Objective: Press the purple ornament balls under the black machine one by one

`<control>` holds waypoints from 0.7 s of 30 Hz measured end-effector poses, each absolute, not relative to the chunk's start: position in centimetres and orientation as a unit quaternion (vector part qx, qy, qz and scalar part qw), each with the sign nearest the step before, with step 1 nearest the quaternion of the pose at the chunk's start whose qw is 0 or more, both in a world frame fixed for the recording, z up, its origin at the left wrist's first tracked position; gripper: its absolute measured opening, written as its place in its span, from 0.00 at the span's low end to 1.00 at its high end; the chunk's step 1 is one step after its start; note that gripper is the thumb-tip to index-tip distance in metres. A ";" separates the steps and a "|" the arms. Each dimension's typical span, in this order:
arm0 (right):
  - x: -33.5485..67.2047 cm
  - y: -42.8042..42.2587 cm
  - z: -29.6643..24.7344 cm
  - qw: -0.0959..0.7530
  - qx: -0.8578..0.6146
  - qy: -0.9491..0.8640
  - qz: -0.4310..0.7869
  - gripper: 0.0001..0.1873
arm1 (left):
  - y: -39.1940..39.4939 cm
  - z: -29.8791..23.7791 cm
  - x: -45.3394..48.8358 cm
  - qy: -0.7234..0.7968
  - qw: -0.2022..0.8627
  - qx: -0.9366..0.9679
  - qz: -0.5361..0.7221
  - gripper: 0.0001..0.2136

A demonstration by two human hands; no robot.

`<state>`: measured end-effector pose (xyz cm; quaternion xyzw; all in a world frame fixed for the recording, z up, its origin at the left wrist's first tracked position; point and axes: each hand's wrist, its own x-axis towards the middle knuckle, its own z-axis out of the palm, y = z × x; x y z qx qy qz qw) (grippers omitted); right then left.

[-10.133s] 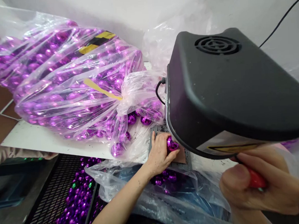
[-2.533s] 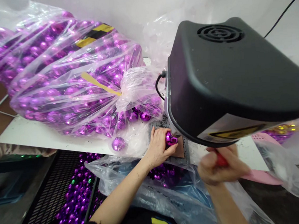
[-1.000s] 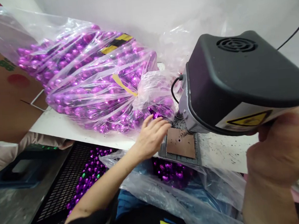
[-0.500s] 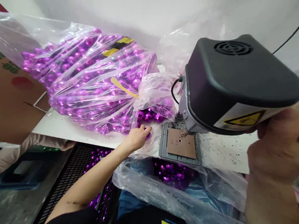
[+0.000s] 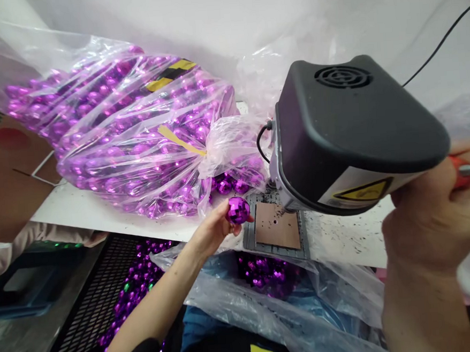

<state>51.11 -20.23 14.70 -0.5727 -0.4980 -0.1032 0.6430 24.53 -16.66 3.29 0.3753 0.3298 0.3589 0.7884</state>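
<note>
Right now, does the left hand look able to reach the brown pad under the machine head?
Probably yes. The left hand, holding a purple ball, is right beside the brown pad, which lies bare; the black machine head overhangs only its far corner.

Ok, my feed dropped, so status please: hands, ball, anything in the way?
Left hand pinching purple ball. Right hand gripping red handle. Ball just left of brown pad, off it; nothing between.

The left arm reaches in from seven o'clock, its left hand point(image 5: 217, 230) pinching fingertips closed. The right hand point(image 5: 434, 210), at four o'clock, is raised, clenched into a fist.
</note>
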 end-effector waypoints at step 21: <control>52.0 -17.6 15.8 0.636 -0.578 -0.509 -0.059 0.19 | -16.8 0.2 29.4 0.397 0.733 0.411 0.370 0.27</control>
